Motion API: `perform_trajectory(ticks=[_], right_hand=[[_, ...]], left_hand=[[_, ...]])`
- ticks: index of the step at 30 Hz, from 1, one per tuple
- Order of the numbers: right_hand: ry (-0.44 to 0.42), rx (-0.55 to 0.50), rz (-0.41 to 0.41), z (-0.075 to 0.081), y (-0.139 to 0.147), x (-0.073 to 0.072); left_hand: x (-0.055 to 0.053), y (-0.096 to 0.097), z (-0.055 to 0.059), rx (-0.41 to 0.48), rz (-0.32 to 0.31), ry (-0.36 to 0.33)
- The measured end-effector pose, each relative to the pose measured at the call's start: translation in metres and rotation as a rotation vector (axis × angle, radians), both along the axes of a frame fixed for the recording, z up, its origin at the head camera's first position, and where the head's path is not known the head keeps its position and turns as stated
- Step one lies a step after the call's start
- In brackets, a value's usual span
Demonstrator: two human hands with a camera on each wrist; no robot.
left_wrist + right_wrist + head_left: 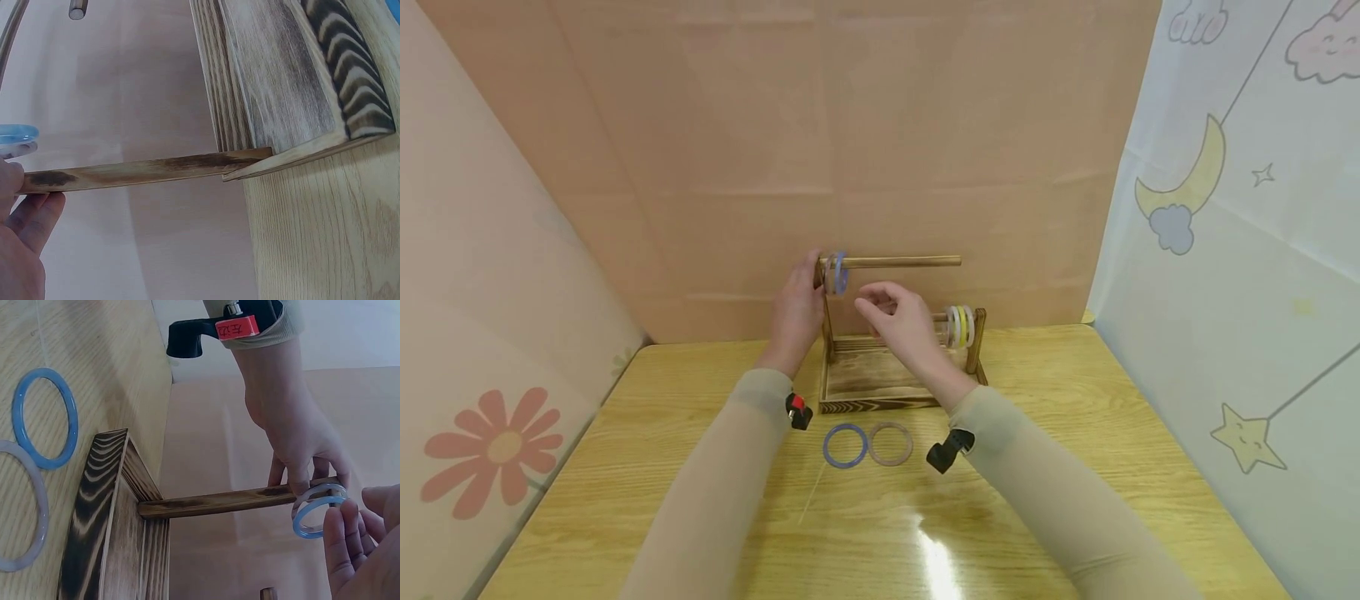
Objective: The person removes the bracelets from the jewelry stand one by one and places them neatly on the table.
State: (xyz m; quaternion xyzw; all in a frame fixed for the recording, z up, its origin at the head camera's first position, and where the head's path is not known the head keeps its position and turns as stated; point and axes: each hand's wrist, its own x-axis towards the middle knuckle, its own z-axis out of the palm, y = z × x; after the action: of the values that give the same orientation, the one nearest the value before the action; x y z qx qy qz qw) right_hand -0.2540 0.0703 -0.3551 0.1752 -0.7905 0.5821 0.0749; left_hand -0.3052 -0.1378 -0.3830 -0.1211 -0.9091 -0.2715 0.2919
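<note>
A wooden bangle rack (880,406) stands on the table, with an upper rod (910,262) and a lower rod behind my right hand. My left hand (797,312) pinches the top of the rack's left post (125,175). A blue bangle (306,532) and a paler bangle (829,275) hang at the rod's left end, close to that hand. Just right of them is my right hand (908,325), its fingers loosely bent and apart from the bangles in the head view. White and yellow bangles (961,326) hang at the lower rod's right end.
On the table in front of the rack lie a blue bangle (846,446) and a pale brownish bangle (891,443) side by side. A thin pale strip (812,493) lies near them. A brown backdrop (850,125) rises behind the rack, with patterned panels on both sides.
</note>
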Motion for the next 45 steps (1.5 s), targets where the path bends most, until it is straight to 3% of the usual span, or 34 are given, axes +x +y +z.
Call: perform_trajectory(ticks=[25, 45], right_hand=[[-0.02, -0.057, 0.009, -0.007, -0.028, -0.039], [-0.014, -0.064, -0.009, -0.012, -0.043, -0.045]], left_hand=[[-0.004, 0.002, -0.002, 0.015, -0.006, -0.023], [-0.005, 0.004, -0.002, 0.027, -0.013, -0.025]])
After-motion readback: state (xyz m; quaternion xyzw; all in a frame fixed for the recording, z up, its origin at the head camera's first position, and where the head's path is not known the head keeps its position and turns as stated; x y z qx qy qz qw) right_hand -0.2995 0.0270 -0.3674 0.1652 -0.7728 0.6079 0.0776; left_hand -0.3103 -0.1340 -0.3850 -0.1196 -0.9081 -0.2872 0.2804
